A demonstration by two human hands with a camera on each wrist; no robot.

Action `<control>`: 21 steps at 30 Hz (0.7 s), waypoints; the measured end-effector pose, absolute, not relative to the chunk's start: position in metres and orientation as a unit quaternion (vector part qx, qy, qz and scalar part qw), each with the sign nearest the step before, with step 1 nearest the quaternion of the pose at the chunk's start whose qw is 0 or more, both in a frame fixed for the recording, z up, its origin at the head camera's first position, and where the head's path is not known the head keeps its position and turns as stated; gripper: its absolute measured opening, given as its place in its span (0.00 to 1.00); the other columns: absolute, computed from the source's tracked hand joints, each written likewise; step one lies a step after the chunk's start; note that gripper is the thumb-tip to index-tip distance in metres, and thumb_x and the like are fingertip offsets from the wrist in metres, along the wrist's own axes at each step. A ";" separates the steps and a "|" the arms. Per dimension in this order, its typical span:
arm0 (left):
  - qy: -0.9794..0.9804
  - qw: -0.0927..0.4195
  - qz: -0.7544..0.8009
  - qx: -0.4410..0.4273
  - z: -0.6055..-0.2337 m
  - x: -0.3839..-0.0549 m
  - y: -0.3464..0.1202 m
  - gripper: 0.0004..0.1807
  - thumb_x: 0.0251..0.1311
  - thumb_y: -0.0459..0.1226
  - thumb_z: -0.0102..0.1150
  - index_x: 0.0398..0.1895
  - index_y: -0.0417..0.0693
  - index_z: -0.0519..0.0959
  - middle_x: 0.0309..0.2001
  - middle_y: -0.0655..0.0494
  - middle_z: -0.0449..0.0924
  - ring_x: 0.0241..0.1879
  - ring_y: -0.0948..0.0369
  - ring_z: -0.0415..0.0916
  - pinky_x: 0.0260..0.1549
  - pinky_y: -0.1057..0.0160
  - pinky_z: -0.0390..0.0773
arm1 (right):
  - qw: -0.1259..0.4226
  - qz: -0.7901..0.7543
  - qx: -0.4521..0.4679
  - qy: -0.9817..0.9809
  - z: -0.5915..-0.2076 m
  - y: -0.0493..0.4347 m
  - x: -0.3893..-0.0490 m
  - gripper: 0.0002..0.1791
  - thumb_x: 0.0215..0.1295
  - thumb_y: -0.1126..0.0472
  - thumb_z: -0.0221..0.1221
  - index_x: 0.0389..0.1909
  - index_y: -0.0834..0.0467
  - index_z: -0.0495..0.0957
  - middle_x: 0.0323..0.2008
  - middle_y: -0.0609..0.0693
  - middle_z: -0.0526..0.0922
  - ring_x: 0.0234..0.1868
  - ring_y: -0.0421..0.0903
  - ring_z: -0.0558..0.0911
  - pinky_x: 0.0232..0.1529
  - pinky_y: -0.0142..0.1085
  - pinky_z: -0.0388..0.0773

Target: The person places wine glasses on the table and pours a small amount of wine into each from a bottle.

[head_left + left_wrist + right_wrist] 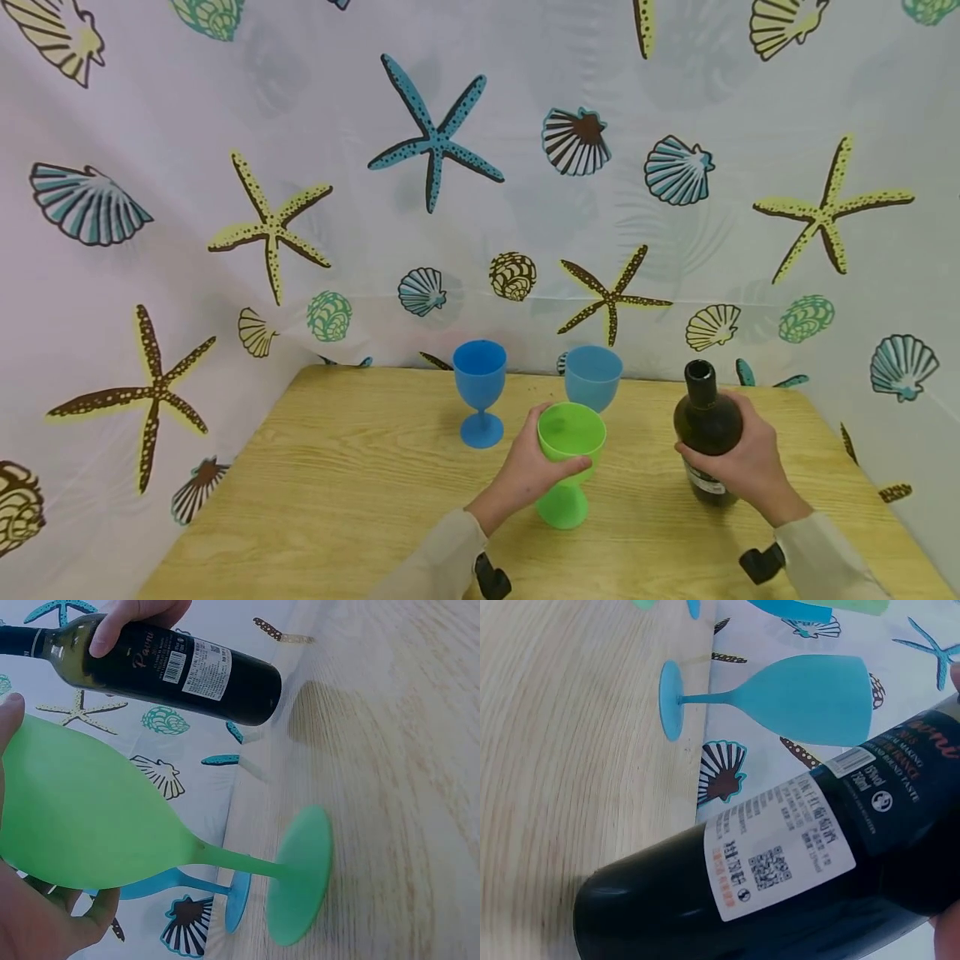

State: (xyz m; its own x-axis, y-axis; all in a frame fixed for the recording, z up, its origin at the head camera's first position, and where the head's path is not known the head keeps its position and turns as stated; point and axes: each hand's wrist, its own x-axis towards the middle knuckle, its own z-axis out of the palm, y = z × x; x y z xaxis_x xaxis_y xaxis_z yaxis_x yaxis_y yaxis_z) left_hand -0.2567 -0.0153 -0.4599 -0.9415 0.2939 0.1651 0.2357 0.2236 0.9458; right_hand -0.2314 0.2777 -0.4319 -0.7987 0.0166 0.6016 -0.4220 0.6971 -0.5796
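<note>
My left hand (527,468) grips the bowl of a bright green plastic goblet (573,433), thumb on the near side. The goblet is upright, and its round foot shows close over the wood in the left wrist view. To its right, my right hand (756,467) holds a dark glass wine bottle (707,421) around the body, fingers behind and thumb in front. The bottle stands nearly upright with its mouth uncovered. A white back label (780,846) with a printed code faces the right wrist camera. In the left wrist view, the bottle's base (262,694) has a shadow beside it.
A deep blue goblet (480,379) stands behind and left of the green one. Directly behind the green one is a lighter blue goblet (593,377), its lower part hidden. The wooden table (337,483) meets a curtain (510,217) printed with shells and starfish.
</note>
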 end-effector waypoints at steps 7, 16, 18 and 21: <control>0.778 0.029 0.601 0.180 -0.456 -0.257 -0.016 0.47 0.49 0.45 0.72 0.69 0.49 0.54 0.55 0.51 0.70 0.53 0.54 0.71 0.47 0.54 0.75 | 0.311 0.329 0.173 -0.875 -0.433 0.280 -0.233 0.48 0.26 0.63 0.80 0.55 0.63 0.69 0.45 0.55 0.78 0.42 0.51 0.78 0.40 0.29 0.73; 0.784 0.035 0.592 0.186 -0.455 -0.260 -0.018 0.49 0.48 0.45 0.72 0.69 0.47 0.53 0.56 0.51 0.70 0.51 0.55 0.72 0.45 0.56 0.76 | 0.307 0.264 0.258 -0.877 -0.436 0.284 -0.235 0.49 0.24 0.61 0.81 0.54 0.64 0.70 0.44 0.54 0.78 0.39 0.51 0.80 0.35 0.48 0.78; 0.785 0.035 0.590 0.185 -0.455 -0.260 -0.018 0.50 0.48 0.46 0.72 0.70 0.47 0.52 0.56 0.51 0.69 0.51 0.55 0.73 0.45 0.55 0.76 | 0.309 0.250 0.275 -0.876 -0.436 0.285 -0.235 0.48 0.23 0.60 0.81 0.54 0.65 0.70 0.43 0.54 0.78 0.38 0.50 0.80 0.35 0.48 0.79; 0.786 0.037 0.589 0.185 -0.455 -0.261 -0.018 0.50 0.47 0.46 0.73 0.70 0.47 0.52 0.56 0.51 0.69 0.51 0.55 0.73 0.46 0.55 0.75 | 0.308 0.224 0.290 -0.878 -0.436 0.286 -0.236 0.48 0.23 0.58 0.81 0.53 0.65 0.70 0.43 0.54 0.78 0.38 0.50 0.80 0.35 0.47 0.79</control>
